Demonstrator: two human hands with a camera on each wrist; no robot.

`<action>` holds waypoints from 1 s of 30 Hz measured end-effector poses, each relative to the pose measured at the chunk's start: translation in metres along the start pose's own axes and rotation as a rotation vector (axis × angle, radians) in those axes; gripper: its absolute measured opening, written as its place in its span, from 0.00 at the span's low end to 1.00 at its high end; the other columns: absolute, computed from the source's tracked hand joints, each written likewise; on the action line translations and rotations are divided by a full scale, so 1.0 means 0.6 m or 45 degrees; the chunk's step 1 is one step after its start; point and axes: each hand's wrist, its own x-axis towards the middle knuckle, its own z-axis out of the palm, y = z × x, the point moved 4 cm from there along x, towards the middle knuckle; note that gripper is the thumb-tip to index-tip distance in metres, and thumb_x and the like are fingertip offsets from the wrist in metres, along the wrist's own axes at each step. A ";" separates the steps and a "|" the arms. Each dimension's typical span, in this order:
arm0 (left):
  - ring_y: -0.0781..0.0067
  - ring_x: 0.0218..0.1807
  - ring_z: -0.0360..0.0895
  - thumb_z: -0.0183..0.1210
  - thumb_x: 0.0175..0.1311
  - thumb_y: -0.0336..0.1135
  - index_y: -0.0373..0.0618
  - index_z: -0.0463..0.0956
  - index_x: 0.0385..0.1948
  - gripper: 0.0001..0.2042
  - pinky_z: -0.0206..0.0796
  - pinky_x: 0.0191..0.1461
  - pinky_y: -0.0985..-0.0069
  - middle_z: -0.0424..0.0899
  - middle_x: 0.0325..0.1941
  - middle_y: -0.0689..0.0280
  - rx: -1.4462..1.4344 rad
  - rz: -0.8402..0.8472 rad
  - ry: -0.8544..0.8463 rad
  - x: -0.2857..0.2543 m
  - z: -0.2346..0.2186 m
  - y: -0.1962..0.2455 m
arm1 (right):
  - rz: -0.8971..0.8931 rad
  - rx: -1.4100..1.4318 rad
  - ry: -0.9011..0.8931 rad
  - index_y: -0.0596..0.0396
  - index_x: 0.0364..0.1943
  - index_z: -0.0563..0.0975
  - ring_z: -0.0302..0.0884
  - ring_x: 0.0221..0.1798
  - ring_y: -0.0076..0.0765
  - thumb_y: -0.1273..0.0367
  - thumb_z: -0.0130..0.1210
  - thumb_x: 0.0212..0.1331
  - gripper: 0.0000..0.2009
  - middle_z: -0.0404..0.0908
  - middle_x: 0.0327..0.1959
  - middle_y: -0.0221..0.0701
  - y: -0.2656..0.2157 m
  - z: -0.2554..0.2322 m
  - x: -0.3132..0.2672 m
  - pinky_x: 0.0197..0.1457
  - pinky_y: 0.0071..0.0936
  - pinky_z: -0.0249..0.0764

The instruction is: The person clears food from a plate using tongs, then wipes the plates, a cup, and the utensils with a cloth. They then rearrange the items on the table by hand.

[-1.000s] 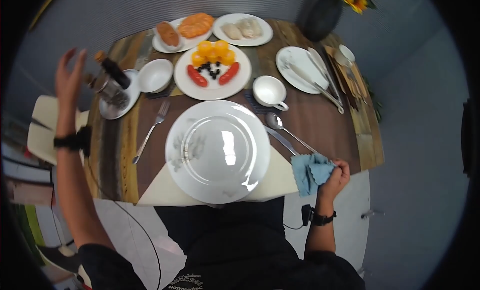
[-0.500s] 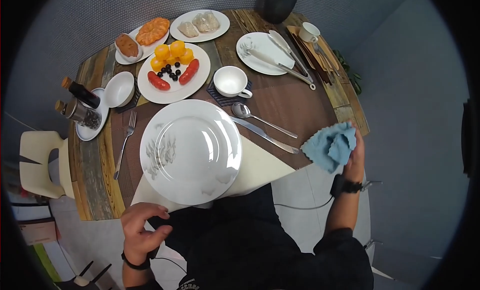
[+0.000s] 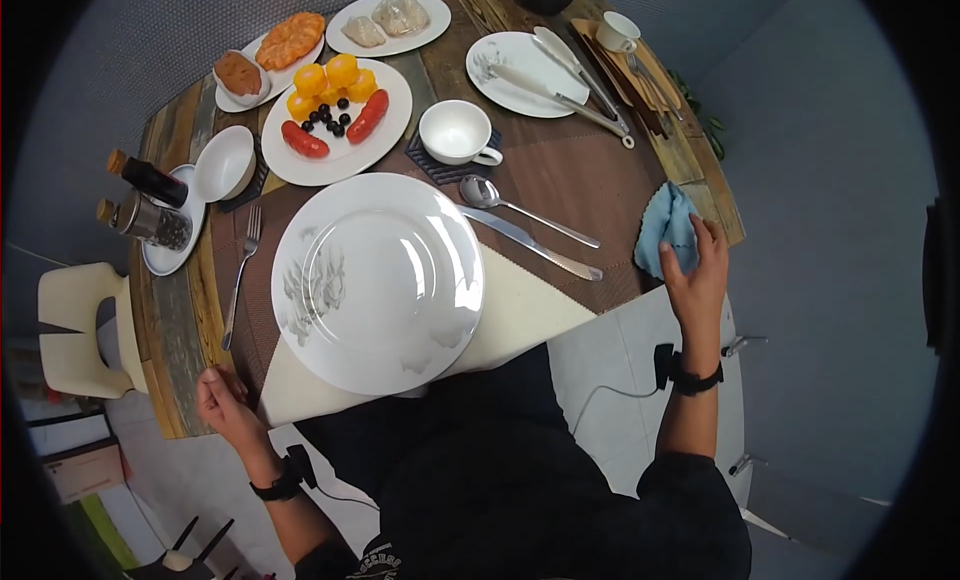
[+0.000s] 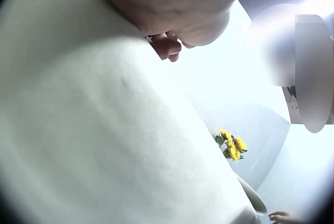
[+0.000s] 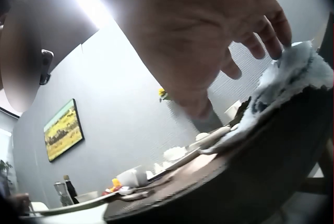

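Note:
At the table's right edge lies a light blue cloth [image 3: 664,228] with a scalloped border. My right hand [image 3: 700,270] is over its near side, fingers spread and loosely bent, not wrapped round it; in the right wrist view the fingertips [image 5: 274,46] come right up to the cloth [image 5: 292,73]. My left hand [image 3: 228,405] is at the table's near left corner, its fingers loosely curled with nothing seen in them. Between the hands, a large white plate [image 3: 375,280] with a grey floral print sits on a cream cloth [image 3: 530,315] whose corner hangs over the front edge.
A fork [image 3: 242,280] lies left of the plate; a knife [image 3: 530,245] and spoon [image 3: 530,212] lie right. Behind stand a white cup [image 3: 456,130], a bowl [image 3: 226,164], a food plate [image 3: 340,160], tongs [image 3: 560,105] on a plate and a bottle tray [image 3: 165,258].
The blue cloth went from hanging in my right hand to lying on the table's right edge. My left hand came down from the far left, past the front edge, to the near left corner.

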 end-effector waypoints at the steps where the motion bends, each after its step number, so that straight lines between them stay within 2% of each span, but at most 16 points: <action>1: 0.87 0.25 0.62 0.53 0.78 0.40 0.41 0.75 0.31 0.14 0.53 0.29 0.85 0.71 0.24 0.74 -0.008 -0.014 0.041 0.002 0.003 -0.002 | 0.004 0.002 -0.005 0.55 0.59 0.79 0.71 0.65 0.58 0.62 0.67 0.57 0.25 0.75 0.59 0.52 0.009 0.014 0.002 0.66 0.45 0.71; 3: 0.87 0.25 0.62 0.53 0.78 0.39 0.42 0.75 0.31 0.14 0.54 0.29 0.84 0.71 0.24 0.73 -0.016 -0.036 0.084 0.000 -0.003 -0.008 | 0.027 -0.259 -0.158 0.54 0.59 0.80 0.73 0.63 0.58 0.62 0.66 0.58 0.24 0.76 0.59 0.53 0.053 0.063 -0.001 0.65 0.46 0.72; 4: 0.86 0.25 0.62 0.53 0.78 0.39 0.41 0.74 0.31 0.14 0.54 0.30 0.84 0.71 0.24 0.73 0.009 0.004 0.046 -0.002 -0.004 -0.010 | -0.073 -0.216 -0.072 0.55 0.56 0.81 0.76 0.57 0.57 0.68 0.64 0.60 0.19 0.78 0.53 0.51 0.064 0.075 0.001 0.60 0.45 0.74; 5: 0.86 0.26 0.63 0.53 0.78 0.38 0.41 0.74 0.31 0.13 0.55 0.30 0.84 0.72 0.25 0.73 0.032 0.043 0.012 -0.004 -0.003 -0.011 | -0.085 -0.220 -0.069 0.55 0.56 0.81 0.76 0.57 0.57 0.68 0.64 0.60 0.19 0.78 0.53 0.51 0.075 0.077 0.003 0.60 0.45 0.74; 7: 0.85 0.26 0.63 0.53 0.78 0.38 0.41 0.74 0.31 0.13 0.56 0.31 0.83 0.72 0.25 0.72 0.042 0.069 0.002 -0.008 -0.002 -0.010 | -0.028 0.102 -0.177 0.57 0.54 0.82 0.79 0.47 0.52 0.76 0.58 0.61 0.16 0.80 0.45 0.46 0.089 0.078 0.000 0.52 0.40 0.76; 8: 0.85 0.27 0.63 0.54 0.78 0.37 0.41 0.74 0.31 0.13 0.57 0.31 0.83 0.72 0.25 0.72 0.057 0.106 -0.015 -0.008 0.001 -0.008 | -0.042 0.104 -0.176 0.57 0.54 0.82 0.79 0.47 0.52 0.76 0.58 0.61 0.16 0.80 0.45 0.46 0.057 0.062 0.000 0.52 0.40 0.76; 10: 0.85 0.27 0.64 0.54 0.78 0.37 0.41 0.74 0.31 0.12 0.58 0.32 0.82 0.73 0.26 0.72 0.024 0.104 0.002 -0.010 0.001 -0.007 | -0.248 0.493 -0.137 0.58 0.54 0.82 0.79 0.41 0.45 0.82 0.54 0.60 0.18 0.79 0.39 0.41 -0.035 0.014 -0.021 0.47 0.34 0.76; 12: 0.85 0.28 0.64 0.54 0.77 0.36 0.41 0.74 0.31 0.12 0.59 0.33 0.82 0.73 0.27 0.71 -0.014 0.116 -0.002 -0.009 0.001 -0.007 | -0.433 0.618 -0.304 0.57 0.54 0.82 0.78 0.41 0.42 0.83 0.56 0.54 0.21 0.78 0.40 0.40 -0.125 -0.007 -0.053 0.46 0.32 0.75; 14: 0.86 0.27 0.62 0.54 0.78 0.38 0.43 0.73 0.30 0.13 0.55 0.31 0.83 0.70 0.25 0.73 0.044 0.127 0.005 -0.009 0.002 -0.011 | -0.459 0.636 -0.568 0.52 0.54 0.83 0.78 0.40 0.43 0.81 0.59 0.52 0.22 0.76 0.46 0.42 -0.192 0.004 -0.085 0.43 0.33 0.76; 16: 0.86 0.27 0.62 0.54 0.78 0.37 0.43 0.73 0.30 0.13 0.55 0.31 0.83 0.70 0.25 0.73 0.042 0.146 -0.012 -0.009 0.007 -0.009 | -0.548 0.526 -0.663 0.51 0.54 0.83 0.80 0.39 0.45 0.78 0.60 0.54 0.20 0.76 0.46 0.40 -0.249 0.012 -0.096 0.42 0.36 0.78; 19: 0.85 0.28 0.65 0.55 0.77 0.35 0.40 0.74 0.31 0.12 0.59 0.33 0.82 0.74 0.28 0.70 0.034 0.149 -0.049 -0.007 -0.005 -0.017 | -0.579 0.418 -0.782 0.52 0.52 0.84 0.80 0.39 0.48 0.77 0.61 0.53 0.19 0.76 0.43 0.39 -0.261 0.027 -0.103 0.43 0.39 0.79; 22: 0.84 0.29 0.67 0.56 0.76 0.34 0.38 0.75 0.33 0.10 0.62 0.34 0.81 0.78 0.31 0.68 0.020 0.125 -0.084 -0.008 -0.008 -0.022 | -0.525 0.289 -1.000 0.54 0.48 0.84 0.80 0.39 0.50 0.76 0.61 0.52 0.16 0.77 0.39 0.40 -0.231 0.004 -0.102 0.45 0.42 0.78; 23: 0.84 0.29 0.67 0.56 0.76 0.34 0.38 0.75 0.33 0.10 0.62 0.34 0.81 0.78 0.31 0.68 0.014 0.125 -0.088 -0.008 -0.007 -0.020 | -0.488 0.216 -1.142 0.55 0.45 0.85 0.81 0.39 0.51 0.74 0.60 0.53 0.14 0.78 0.37 0.41 -0.203 -0.011 -0.100 0.45 0.43 0.78; 25: 0.84 0.29 0.67 0.56 0.76 0.34 0.38 0.75 0.33 0.10 0.62 0.34 0.81 0.78 0.31 0.68 0.008 0.122 -0.077 -0.010 -0.007 -0.020 | -0.372 -0.010 -1.194 0.55 0.39 0.85 0.81 0.37 0.55 0.70 0.60 0.53 0.10 0.79 0.33 0.45 -0.111 -0.042 -0.081 0.43 0.47 0.78; 29: 0.84 0.29 0.63 0.53 0.78 0.35 0.41 0.73 0.31 0.11 0.57 0.33 0.82 0.72 0.27 0.71 0.060 0.158 -0.043 -0.013 0.004 -0.012 | -0.034 -0.305 -0.778 0.60 0.35 0.84 0.81 0.40 0.60 0.69 0.58 0.56 0.09 0.81 0.34 0.50 0.048 -0.096 -0.027 0.44 0.47 0.77; 30: 0.84 0.29 0.63 0.53 0.78 0.35 0.41 0.73 0.31 0.11 0.57 0.33 0.82 0.72 0.27 0.71 0.050 0.156 -0.050 -0.014 0.006 -0.011 | -0.028 -0.302 -0.869 0.62 0.36 0.83 0.81 0.39 0.63 0.67 0.55 0.61 0.11 0.82 0.34 0.53 0.063 -0.102 -0.018 0.44 0.48 0.77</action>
